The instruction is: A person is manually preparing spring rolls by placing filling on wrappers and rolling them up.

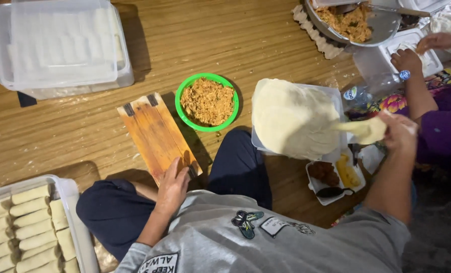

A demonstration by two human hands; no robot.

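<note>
The right hand (399,132) is lifted over the right side of the floor and pinches the edge of a thin pale wrapper sheet (363,129), fingers closed on it. The sheet hangs stretched between the hand and the stack of round wrappers (291,119), which lies on a white tray (336,96) just right of the person's knee. The left hand (172,186) rests flat, fingers spread wide, on the near end of a wooden board (156,135); it holds nothing.

Btw. the board and the wrapper stack stands a green bowl (207,102) with orange-brown shredded filling, close to the board's right edge but not touching it. The person's dark-trousered knee (238,164) comes up between the board and the tray, so it lies in the direct line from one hand to the other.

Below the tray is a small white dish (332,178) w/ dark pieces, yellow pieces and a dark spoon. At bottom left a clear container (71,212) holds rows of finished pale rolls, well apart from both hands. At top left is another clear plastic box (59,48) with lid on (contents look pale, I cannot tell exactly what).

At top right a metal bowl (354,23) has more filling. Another person's hand (406,59), on an arm in a purple sleeve, works at a white tray near a small bottle (359,92).
</note>
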